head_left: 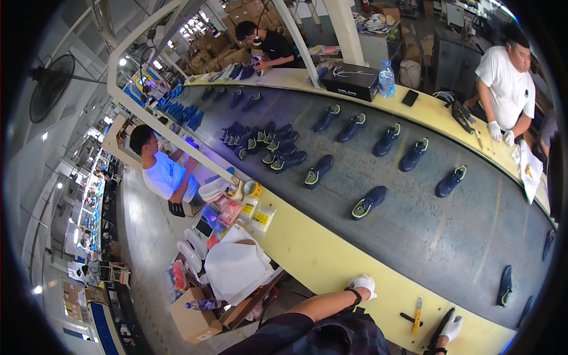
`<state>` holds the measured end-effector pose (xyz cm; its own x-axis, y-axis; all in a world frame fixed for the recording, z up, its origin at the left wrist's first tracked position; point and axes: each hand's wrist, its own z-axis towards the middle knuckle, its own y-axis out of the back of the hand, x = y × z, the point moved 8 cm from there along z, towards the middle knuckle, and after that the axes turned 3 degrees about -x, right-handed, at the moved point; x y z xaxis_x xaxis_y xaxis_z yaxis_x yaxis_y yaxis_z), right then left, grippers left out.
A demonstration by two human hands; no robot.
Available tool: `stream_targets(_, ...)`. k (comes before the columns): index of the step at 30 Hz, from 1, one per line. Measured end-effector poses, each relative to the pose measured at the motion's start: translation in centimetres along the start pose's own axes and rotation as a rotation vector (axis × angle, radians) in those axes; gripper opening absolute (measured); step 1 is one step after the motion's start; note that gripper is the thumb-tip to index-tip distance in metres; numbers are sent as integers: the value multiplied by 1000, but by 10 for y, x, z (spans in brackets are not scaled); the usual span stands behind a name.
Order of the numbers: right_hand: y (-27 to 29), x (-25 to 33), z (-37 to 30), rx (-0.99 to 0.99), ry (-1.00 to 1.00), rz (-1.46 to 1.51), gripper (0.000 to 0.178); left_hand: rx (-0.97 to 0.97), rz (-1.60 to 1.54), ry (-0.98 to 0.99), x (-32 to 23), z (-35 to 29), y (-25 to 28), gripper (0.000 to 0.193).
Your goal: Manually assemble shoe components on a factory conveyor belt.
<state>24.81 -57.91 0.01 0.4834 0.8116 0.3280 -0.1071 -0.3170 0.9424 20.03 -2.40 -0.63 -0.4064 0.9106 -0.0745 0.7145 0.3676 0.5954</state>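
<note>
My left hand (364, 286), in a white glove, rests on the yellow tabletop beside the conveyor. Its fingers look folded in, and nothing shows in them. My right hand (453, 327), gloved as well, is closed along the side of a dark shoe (441, 329) at the lower right; part of the shoe is hidden by the hand. Between my hands lie a slim yellow-handled tool (418, 312) and a small black tool (408, 318) crossing under it. Past the table edge, a dark blue shoe (505, 285) sits on the grey belt.
The conveyor belt (426, 219) carries several navy shoes, bunched farther up (260, 139). Bags, tape and a white-covered stool (236, 272) stand left of me. Across are a black box (352, 81), a bottle (387, 80), a phone (409, 98) and a gloved person (506, 89). Other people work farther off.
</note>
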Motion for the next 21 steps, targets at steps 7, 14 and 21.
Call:
stream_targets(7,2,4,0,15,-13,-12,46,18,58,2,-1,6,-6,80)
stream_targets(14,112,158,-79,-21,270,215,44,14,37,21,6,5,-6,80)
stream_targets(21,13,20,-8,-16,22,59,43,3,63,6,-1,8,-6,81)
